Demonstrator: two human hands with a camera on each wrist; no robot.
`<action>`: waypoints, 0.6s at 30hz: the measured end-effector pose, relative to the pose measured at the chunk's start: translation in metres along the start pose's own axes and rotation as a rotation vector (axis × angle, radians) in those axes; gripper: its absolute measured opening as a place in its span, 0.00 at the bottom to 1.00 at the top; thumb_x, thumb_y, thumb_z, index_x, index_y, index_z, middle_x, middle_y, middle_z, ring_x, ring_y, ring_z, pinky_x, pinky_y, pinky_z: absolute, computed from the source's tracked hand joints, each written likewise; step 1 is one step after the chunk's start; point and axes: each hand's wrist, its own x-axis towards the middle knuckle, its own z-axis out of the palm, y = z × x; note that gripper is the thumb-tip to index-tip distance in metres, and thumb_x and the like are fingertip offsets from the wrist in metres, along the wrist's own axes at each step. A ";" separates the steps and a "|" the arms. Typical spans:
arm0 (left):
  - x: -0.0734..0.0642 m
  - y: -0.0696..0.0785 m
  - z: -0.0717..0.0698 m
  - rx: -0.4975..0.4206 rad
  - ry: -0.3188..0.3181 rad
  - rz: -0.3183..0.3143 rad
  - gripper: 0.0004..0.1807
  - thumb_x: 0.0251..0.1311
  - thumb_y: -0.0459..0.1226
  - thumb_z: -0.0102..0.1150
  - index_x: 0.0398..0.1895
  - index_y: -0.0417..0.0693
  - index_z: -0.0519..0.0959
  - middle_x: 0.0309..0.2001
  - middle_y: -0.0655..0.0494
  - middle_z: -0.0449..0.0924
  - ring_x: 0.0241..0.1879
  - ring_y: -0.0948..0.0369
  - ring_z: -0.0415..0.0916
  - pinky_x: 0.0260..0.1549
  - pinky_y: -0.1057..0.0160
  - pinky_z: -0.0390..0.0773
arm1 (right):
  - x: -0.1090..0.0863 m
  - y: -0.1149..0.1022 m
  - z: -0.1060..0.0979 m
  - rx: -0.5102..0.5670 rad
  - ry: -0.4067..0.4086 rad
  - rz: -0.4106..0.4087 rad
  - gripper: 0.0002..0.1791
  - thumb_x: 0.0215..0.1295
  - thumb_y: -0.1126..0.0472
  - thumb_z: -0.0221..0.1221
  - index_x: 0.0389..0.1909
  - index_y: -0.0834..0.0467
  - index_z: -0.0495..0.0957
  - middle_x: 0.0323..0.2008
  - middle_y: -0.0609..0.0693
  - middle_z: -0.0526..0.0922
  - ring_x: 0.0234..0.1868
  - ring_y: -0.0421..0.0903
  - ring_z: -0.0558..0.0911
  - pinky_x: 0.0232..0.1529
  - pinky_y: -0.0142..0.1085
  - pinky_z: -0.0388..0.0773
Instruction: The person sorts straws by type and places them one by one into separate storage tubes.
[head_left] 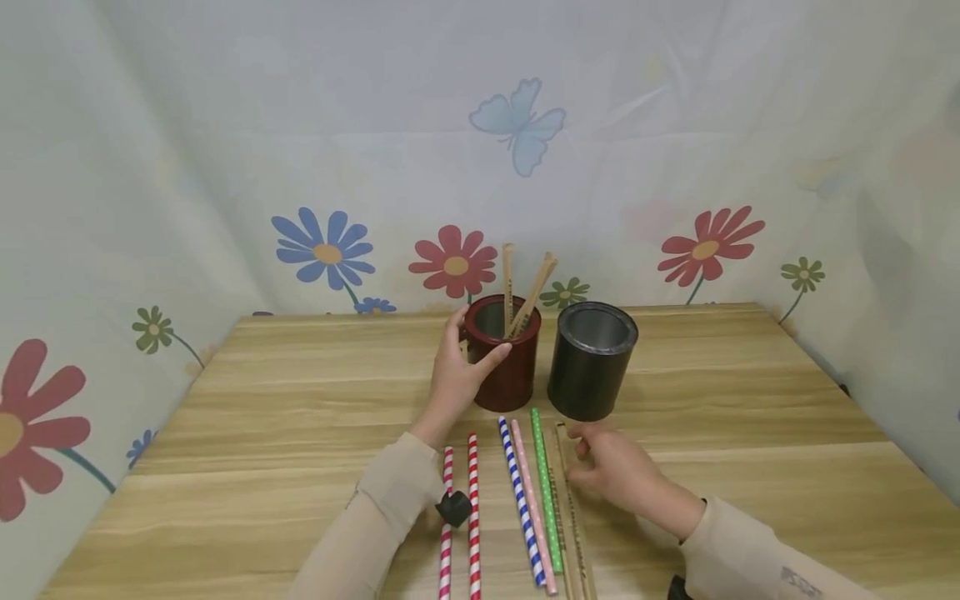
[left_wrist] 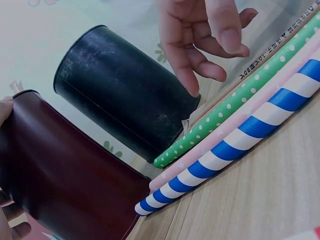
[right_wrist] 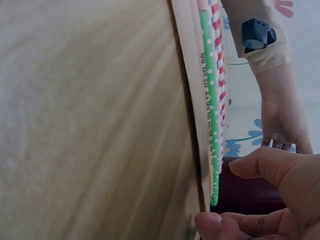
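My left hand grips a dark red cylindrical cup, thumb across its front and fingers at its left side. Inside that cup lean brown paper-wrapped straws. Two more brown paper-wrapped straws lie on the table, printed with dark characters. Beside their far end is my right hand; in the right wrist view its index fingertip is right at the straw end, with the thumb well apart. A green dotted straw lies just left of the brown ones.
A black cylindrical cup stands right of the red one. Left of the green straw lie a pink straw, a blue-striped straw, a red-striped straw and a magenta-striped straw. A flowered curtain hangs behind the wooden table.
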 end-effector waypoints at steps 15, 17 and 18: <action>0.001 0.001 0.000 -0.015 -0.010 0.007 0.46 0.53 0.47 0.68 0.73 0.49 0.55 0.67 0.51 0.65 0.65 0.53 0.64 0.66 0.49 0.67 | 0.005 0.000 0.012 -0.061 -0.003 0.015 0.25 0.42 0.63 0.65 0.45 0.67 0.77 0.26 0.45 0.72 0.28 0.40 0.70 0.31 0.34 0.70; 0.000 0.000 0.000 -0.014 -0.007 0.007 0.46 0.53 0.47 0.68 0.73 0.49 0.55 0.67 0.51 0.65 0.64 0.53 0.64 0.66 0.49 0.67 | 0.005 -0.001 0.012 -0.064 -0.004 0.014 0.25 0.42 0.62 0.65 0.45 0.67 0.77 0.26 0.45 0.72 0.28 0.40 0.69 0.30 0.34 0.70; 0.000 0.000 0.000 -0.013 -0.005 0.006 0.46 0.53 0.47 0.68 0.72 0.49 0.55 0.67 0.51 0.65 0.64 0.53 0.64 0.66 0.49 0.67 | 0.005 -0.001 0.012 -0.064 -0.005 0.014 0.25 0.42 0.62 0.65 0.45 0.67 0.77 0.26 0.45 0.72 0.28 0.40 0.69 0.30 0.34 0.69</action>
